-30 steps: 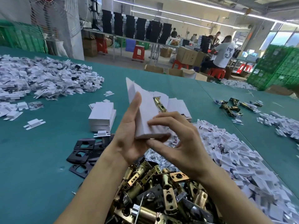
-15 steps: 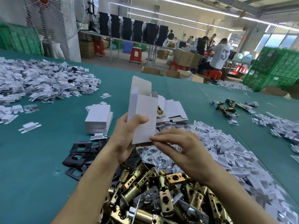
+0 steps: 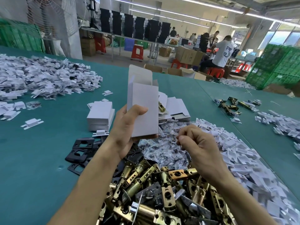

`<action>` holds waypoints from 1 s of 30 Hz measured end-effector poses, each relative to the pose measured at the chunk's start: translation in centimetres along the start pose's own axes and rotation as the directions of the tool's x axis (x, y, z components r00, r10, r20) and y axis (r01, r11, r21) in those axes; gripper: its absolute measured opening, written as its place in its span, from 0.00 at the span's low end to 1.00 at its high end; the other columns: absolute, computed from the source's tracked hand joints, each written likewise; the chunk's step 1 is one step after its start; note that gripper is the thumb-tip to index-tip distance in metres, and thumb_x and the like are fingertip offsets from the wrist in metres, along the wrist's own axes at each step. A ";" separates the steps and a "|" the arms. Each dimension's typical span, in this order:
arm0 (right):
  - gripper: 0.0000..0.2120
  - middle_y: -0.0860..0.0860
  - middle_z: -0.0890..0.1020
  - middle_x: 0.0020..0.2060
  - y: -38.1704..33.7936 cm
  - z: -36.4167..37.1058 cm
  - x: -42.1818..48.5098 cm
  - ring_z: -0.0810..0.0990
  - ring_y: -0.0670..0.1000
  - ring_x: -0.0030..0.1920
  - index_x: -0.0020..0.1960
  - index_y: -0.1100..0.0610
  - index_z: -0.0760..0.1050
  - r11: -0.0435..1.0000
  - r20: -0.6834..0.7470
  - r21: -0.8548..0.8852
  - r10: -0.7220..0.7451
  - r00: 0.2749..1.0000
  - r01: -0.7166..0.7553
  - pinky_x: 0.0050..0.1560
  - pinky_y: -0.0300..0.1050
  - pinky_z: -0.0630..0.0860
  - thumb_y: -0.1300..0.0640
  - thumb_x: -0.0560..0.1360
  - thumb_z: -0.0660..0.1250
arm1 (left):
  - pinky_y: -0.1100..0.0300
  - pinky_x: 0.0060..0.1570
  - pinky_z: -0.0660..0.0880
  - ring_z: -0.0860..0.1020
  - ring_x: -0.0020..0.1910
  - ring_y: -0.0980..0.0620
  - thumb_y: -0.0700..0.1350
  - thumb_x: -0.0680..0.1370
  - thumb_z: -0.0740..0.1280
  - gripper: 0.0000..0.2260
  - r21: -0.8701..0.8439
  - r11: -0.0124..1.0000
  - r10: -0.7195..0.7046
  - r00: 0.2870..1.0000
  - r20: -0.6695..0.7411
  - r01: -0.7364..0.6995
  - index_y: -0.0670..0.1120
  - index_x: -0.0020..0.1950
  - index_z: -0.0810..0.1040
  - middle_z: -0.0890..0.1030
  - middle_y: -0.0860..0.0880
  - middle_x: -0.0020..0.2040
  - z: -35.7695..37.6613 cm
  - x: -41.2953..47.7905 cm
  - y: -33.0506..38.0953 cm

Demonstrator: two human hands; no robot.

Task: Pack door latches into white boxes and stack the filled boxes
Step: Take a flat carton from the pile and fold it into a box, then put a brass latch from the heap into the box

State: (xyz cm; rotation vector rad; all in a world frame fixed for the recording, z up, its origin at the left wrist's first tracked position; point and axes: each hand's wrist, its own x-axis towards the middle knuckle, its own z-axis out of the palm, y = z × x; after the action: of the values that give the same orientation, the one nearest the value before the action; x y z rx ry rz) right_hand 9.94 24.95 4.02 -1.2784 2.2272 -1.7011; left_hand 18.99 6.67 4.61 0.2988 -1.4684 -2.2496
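Door latches (image 3: 162,192), gold and silver, lie in a big heap at the bottom middle of the frame, on the green table (image 3: 40,159). Just above the heap, in the middle, the left hand (image 3: 128,135) holds a white box (image 3: 146,103) standing up. The thumb lies across the front of the box. The top flap is open and sticks up. The right hand (image 3: 199,143) hangs to the right of the box, not touching it, over a bunch of little clear bags (image 3: 162,151). Its fingers are curled in and the thumb tip meets the first finger, but I cannot tell if it pinches anything. Left of the held box sits a small stack of closed boxes (image 3: 100,116). Black plates (image 3: 81,146) lie just below that stack. Behind the held box are flat boxes (image 3: 177,106) with one latch (image 3: 161,107) on them. White plastic bits (image 3: 243,159) fill the right side.
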 end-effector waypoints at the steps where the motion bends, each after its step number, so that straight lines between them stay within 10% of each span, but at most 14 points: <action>1: 0.19 0.51 0.80 0.39 0.2 -0.2 -0.1 0.78 0.50 0.42 0.30 0.56 0.65 1.000 0.028 -0.015 0.019 0.999 -0.019 0.42 0.37 0.75 0.71 0.75 0.64 | 0.44 0.38 0.82 0.80 0.47 0.35 0.53 0.63 0.72 0.30 0.002 1.000 -0.003 1.000 -0.007 0.003 0.44 0.63 0.76 0.77 0.30 0.60 0.0 0.0 0.0; 12: 0.18 0.46 0.81 0.43 2.0 -1.9 -1.3 0.80 0.40 0.49 0.33 0.52 0.62 0.946 0.222 -0.323 0.069 0.973 0.006 0.43 0.34 0.74 0.68 0.72 0.67 | 0.39 0.40 0.82 0.80 0.48 0.37 0.50 0.70 0.68 0.21 0.022 1.000 0.002 1.000 -0.016 -0.002 0.44 0.62 0.77 0.77 0.29 0.59 0.2 0.0 0.0; 14: 0.09 0.40 0.78 0.53 1.8 -2.1 -1.6 0.77 0.36 0.54 0.42 0.49 0.70 0.936 0.280 -0.351 0.099 0.955 0.006 0.48 0.33 0.74 0.62 0.70 0.66 | 0.39 0.40 0.82 0.80 0.47 0.38 0.50 0.70 0.68 0.21 0.028 1.000 0.005 1.000 -0.014 -0.004 0.44 0.61 0.77 0.77 0.29 0.59 0.2 0.0 0.0; 17: 0.27 0.33 0.69 0.62 1.6 -3.0 -1.7 0.70 0.32 0.61 0.62 0.34 0.63 0.900 0.406 -0.435 0.181 0.896 0.015 0.53 0.29 0.72 0.46 0.65 0.65 | 0.36 0.42 0.82 0.80 0.47 0.38 0.50 0.71 0.68 0.21 0.030 1.000 0.009 1.000 -0.012 -0.009 0.45 0.62 0.77 0.79 0.31 0.57 0.1 0.0 0.0; 22: 0.21 0.34 0.70 0.62 1.9 -3.8 -1.4 0.64 0.32 0.64 0.63 0.39 0.73 0.801 0.599 -0.586 0.326 0.732 0.123 0.61 0.33 0.64 0.39 0.71 0.68 | 0.40 0.37 0.82 0.84 0.43 0.45 0.51 0.71 0.73 0.19 0.051 0.997 0.068 0.996 -0.060 -0.065 0.47 0.60 0.79 0.83 0.45 0.50 0.1 0.2 -0.3; 30: 0.13 0.34 0.74 0.56 1.9 -4.1 -0.3 0.69 0.33 0.56 0.55 0.36 0.75 0.762 0.576 -0.626 0.308 0.757 0.166 0.61 0.39 0.68 0.38 0.72 0.70 | 0.52 0.34 0.82 0.86 0.44 0.49 0.52 0.66 0.75 0.20 0.129 0.986 0.116 0.989 -0.091 -0.104 0.48 0.53 0.74 0.84 0.46 0.51 -0.4 1.0 -1.4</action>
State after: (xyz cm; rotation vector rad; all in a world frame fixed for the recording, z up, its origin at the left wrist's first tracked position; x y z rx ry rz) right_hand 7.00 28.35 3.89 -1.5278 2.3631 -0.2563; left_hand 17.95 6.42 3.20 0.3529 -1.5368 -2.0323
